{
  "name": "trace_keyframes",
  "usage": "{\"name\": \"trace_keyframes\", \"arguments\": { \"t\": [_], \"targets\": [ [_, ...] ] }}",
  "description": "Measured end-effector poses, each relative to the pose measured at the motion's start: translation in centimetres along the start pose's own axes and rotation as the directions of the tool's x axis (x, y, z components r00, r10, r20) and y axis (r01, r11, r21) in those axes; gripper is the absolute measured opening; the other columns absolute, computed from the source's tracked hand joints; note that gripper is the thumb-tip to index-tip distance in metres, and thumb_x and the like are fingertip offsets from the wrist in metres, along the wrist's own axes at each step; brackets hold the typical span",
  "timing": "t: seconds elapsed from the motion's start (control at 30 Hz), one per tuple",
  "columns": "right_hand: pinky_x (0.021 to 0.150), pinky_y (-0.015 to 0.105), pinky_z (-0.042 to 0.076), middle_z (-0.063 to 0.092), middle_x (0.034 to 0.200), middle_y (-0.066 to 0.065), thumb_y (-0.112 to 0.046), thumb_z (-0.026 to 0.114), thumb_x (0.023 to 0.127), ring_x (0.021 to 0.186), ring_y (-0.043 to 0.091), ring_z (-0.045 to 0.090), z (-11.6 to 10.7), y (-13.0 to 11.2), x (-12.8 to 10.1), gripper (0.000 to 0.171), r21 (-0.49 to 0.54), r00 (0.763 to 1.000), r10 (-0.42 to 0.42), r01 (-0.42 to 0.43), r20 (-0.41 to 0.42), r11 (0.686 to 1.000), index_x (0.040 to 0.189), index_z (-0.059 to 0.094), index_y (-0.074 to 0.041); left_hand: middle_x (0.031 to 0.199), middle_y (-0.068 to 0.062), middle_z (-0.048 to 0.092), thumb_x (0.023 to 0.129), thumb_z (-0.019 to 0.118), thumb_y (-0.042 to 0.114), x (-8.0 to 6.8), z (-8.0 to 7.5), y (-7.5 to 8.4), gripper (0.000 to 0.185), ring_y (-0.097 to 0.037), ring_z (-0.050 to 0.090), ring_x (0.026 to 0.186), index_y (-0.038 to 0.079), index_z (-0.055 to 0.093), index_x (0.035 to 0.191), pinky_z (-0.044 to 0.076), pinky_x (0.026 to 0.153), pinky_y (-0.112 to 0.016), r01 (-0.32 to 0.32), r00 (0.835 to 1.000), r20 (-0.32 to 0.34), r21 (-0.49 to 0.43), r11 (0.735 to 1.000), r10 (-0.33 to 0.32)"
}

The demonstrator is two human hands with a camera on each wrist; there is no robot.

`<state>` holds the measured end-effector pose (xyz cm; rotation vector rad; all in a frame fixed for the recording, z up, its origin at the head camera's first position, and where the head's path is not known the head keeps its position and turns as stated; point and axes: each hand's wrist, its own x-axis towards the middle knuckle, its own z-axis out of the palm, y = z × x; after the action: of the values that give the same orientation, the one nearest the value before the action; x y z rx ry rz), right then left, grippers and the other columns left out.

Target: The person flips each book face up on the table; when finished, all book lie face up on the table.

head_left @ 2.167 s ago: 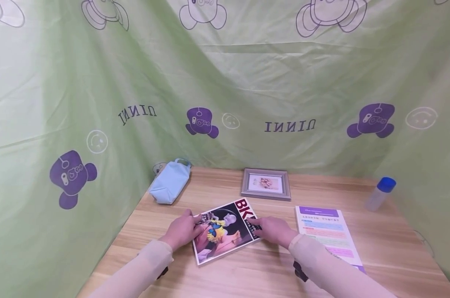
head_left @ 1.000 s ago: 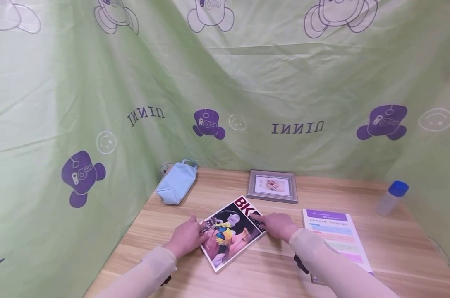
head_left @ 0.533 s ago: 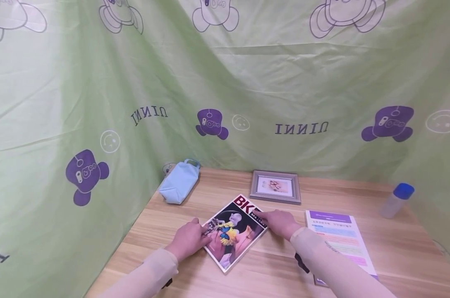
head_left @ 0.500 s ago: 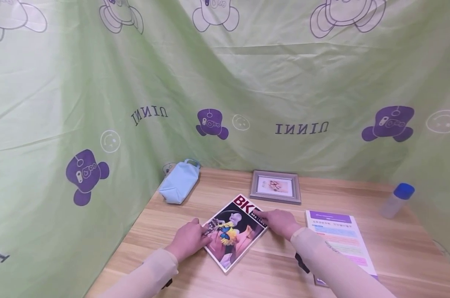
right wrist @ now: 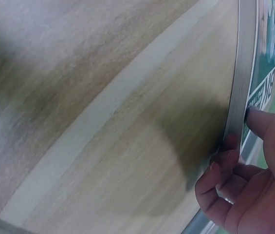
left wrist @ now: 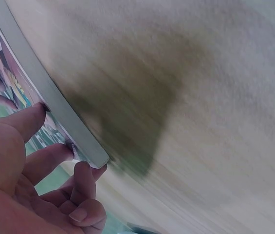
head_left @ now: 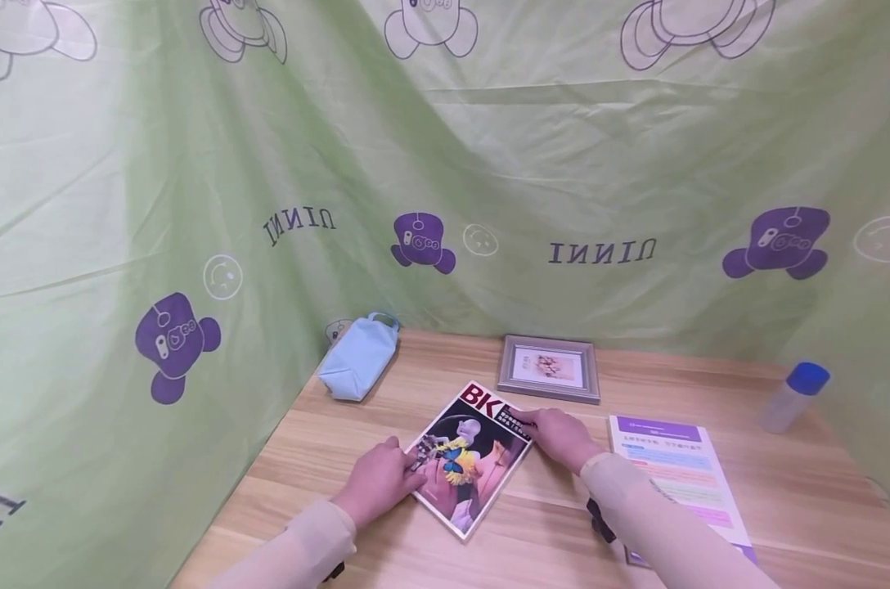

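Observation:
A magazine (head_left: 469, 458) with a red "BK" title and a colourful cover figure lies askew on the wooden table (head_left: 533, 532). My left hand (head_left: 382, 483) grips its left corner. In the left wrist view two fingertips of the left hand (left wrist: 25, 161) lie on the cover while the other fingers curl under the magazine's edge (left wrist: 49, 105). My right hand (head_left: 559, 433) grips the right corner by the title. In the right wrist view the right hand (right wrist: 254, 195) has its thumb on the cover and its fingers curled against the magazine's edge (right wrist: 238, 73).
A light blue pouch (head_left: 358, 357) lies at the back left. A silver picture frame (head_left: 550, 367) lies flat behind the magazine. A purple-headed leaflet (head_left: 673, 474) lies to the right, and a blue-capped bottle (head_left: 793, 397) stands at the far right. Green printed cloth (head_left: 195, 204) walls the table.
The magazine has turned counter-clockwise under both hands, its near corner swinging right. The right hand has slid toward the title corner. The head view has shifted slightly.

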<state>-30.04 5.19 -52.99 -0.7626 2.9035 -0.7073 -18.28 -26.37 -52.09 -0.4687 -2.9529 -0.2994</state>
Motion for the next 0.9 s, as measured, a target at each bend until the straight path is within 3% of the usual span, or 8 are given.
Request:
{"name": "trace_keyframes", "arguments": {
  "t": [0.53,0.9],
  "targets": [
    [0.101,0.061,0.048,0.067,0.132,0.024,-0.016,0.059,0.105,0.120,0.048,0.063,0.6,-0.8,1.3,0.036,0.083,0.998,0.056,-0.055,-0.005,0.995,0.140,0.069,-0.019,0.070,0.003,0.051,0.089,0.082,0.038,-1.2,0.1,0.8,0.029,-0.010,0.042,0.062,0.009,0.082,0.093,0.040,0.051,-0.027,-0.006,1.000,0.006,0.005,1.000,0.006],
    [0.103,0.062,0.046,0.066,0.134,0.024,-0.025,0.049,0.109,0.122,0.047,0.062,0.9,-1.3,1.9,0.035,0.168,0.989,0.147,-0.148,0.017,0.975,0.137,0.071,-0.026,0.067,0.004,0.052,0.086,0.084,0.039,-2.0,0.2,1.9,0.029,-0.008,0.043,0.059,0.010,0.081,0.087,0.042,0.053,-0.027,-0.034,0.999,0.001,-0.012,0.999,0.034]
  ]
}}
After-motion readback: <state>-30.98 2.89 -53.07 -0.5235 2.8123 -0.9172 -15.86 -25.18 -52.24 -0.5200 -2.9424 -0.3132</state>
